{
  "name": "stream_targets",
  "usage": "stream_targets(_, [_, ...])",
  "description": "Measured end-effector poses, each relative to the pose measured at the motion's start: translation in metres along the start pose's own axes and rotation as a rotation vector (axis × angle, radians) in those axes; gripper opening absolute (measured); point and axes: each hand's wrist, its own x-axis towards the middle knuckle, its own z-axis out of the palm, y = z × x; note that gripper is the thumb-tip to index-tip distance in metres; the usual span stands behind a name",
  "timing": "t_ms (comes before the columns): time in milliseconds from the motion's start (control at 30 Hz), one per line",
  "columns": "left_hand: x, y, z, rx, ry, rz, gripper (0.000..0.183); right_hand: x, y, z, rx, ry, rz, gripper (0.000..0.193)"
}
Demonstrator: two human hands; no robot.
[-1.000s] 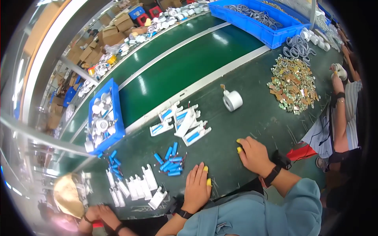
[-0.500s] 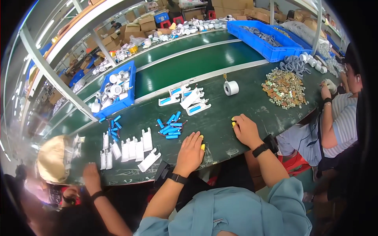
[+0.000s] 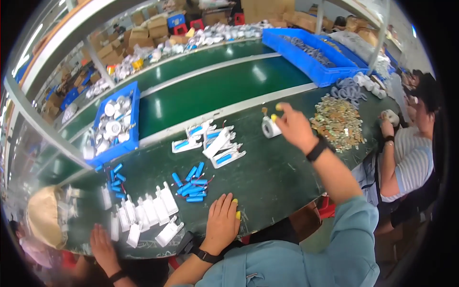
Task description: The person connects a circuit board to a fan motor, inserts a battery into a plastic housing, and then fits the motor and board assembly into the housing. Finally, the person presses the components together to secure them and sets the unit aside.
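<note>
Raised and moved forward since the earlier frame, the right hand [image 3: 297,128] is now at the white cylinder [image 3: 268,129], while the left hand [image 3: 222,222] stays flat near the front edge of the green tabletop [image 3: 275,182]. Beyond lies a blue bin [image 3: 339,76] of grey rings [image 3: 306,50]; at far left, a blue crate [image 3: 117,152] holds white parts [image 3: 113,128]. Circuit boards [image 3: 337,122] heap up at right. One cluster of white housings [image 3: 217,144] carries blue cells, so that portion looks done; the bare-looking housings [image 3: 151,210] and loose blue cells [image 3: 195,190] seem left. The cylinder lies right of the cluster, apparently unheld. The right grip's thumb and finger are apart; whether they touch it I cannot tell. The left grip is empty, fingers extended.
</note>
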Motion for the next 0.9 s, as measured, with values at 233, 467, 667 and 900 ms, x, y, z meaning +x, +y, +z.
stream_targets(233, [0.006, 0.004, -0.013, -0.148, -0.046, 0.024, 0.043, 0.074, 0.055, 0.047, -0.155, -0.249, -0.027, 0.022])
stream_targets(467, [-0.042, -0.007, -0.070, -0.172, 0.050, 0.023, 0.036, 0.039, 0.067, 0.028, 0.255, -0.318, 0.134, 0.025])
stream_targets(667, [-0.066, -0.026, -0.079, -0.039, 0.188, -0.210, 0.041, -0.028, 0.028, 0.004, 0.728, -0.238, 0.446, 0.027])
stream_targets(900, [-0.024, -0.013, -0.076, -0.076, 0.142, -0.161, 0.035, -0.108, -0.022, -0.006, 1.194, -0.541, 0.807, 0.023])
